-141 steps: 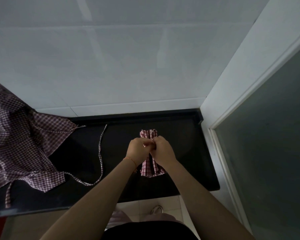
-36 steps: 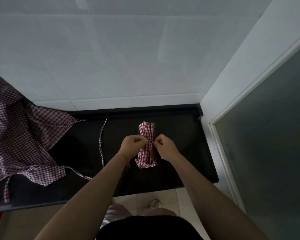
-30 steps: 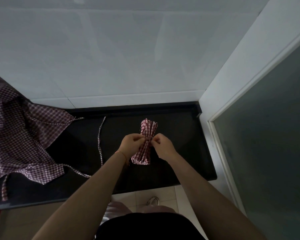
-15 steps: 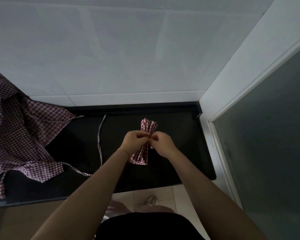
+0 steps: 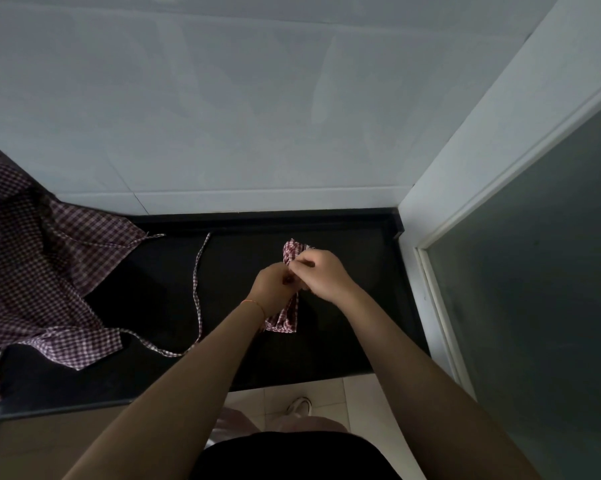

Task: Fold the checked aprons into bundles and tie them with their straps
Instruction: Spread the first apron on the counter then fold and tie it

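Note:
A red-and-white checked apron bundle [image 5: 285, 318] lies rolled up on the black counter [image 5: 354, 317], its long side pointing away from me. My left hand [image 5: 273, 287] and my right hand [image 5: 321, 273] meet over its middle, fingers curled, each pinching a thin strap end at the bundle's waist. The hands cover the knot and most of the bundle's centre. A second checked apron [image 5: 39, 282] lies unfolded on the counter's left side, and its long strap [image 5: 196, 292] trails toward the middle.
A white tiled wall [image 5: 257, 116] rises behind the counter. A white door frame [image 5: 472, 188] and a dark glass panel [image 5: 541, 289] stand at the right. Below the counter's front edge are pale floor tiles and my shoe [image 5: 299, 405].
My hands, spread apart pulling the strap ends a second ago, have come together over the bundle. My right hand has moved up toward its far end. The bundle has tilted slightly.

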